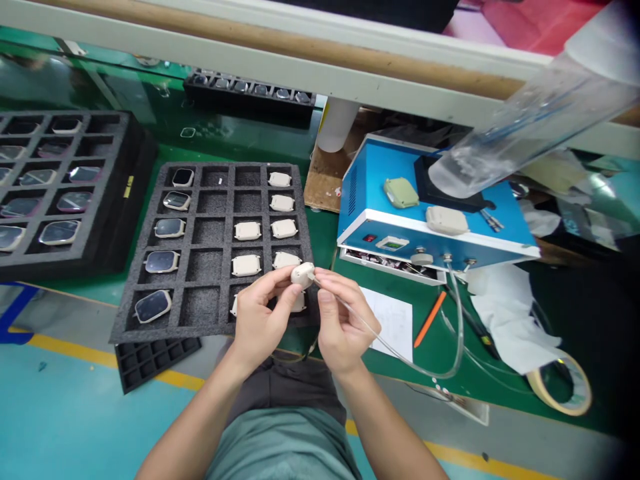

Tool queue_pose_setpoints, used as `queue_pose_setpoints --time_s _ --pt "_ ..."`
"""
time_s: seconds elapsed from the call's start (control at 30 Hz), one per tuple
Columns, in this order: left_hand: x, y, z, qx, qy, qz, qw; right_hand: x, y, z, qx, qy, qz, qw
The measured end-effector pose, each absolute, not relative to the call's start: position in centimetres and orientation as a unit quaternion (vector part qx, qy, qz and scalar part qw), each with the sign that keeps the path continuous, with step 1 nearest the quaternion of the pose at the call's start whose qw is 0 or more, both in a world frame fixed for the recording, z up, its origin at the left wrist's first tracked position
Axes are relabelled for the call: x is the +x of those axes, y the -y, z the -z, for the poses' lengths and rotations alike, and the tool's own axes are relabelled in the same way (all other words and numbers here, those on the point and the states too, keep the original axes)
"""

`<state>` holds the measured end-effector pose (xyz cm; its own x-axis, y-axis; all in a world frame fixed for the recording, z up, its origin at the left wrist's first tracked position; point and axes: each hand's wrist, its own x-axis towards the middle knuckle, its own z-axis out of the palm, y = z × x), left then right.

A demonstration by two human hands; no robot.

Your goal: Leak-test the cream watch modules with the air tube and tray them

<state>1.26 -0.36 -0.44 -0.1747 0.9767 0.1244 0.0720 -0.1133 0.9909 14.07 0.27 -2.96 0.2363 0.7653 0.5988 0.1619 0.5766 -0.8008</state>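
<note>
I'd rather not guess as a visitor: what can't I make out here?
In the head view:
Front cases in the gray tray: partly behind the left hand.
Stacked tray: cut off by left edge.
Display on blue box: too small to read.
White paper: partly behind the right hand; print illegible.
Where tube meets held case: too small.

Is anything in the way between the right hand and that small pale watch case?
Only the thin clear tube, its end pinched in the right hand, lies between that hand and the pale watch case, held by the left hand.
</note>
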Motion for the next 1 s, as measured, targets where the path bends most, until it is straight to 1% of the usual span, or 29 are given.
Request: queue_pose_setpoints --time_s 1.0 --pt "0.91 0.13 1.06 0.546 -0.515 -0.544 0.375 14.08 -0.46 2.70 -0.394 0.577 -0.228 0.678"
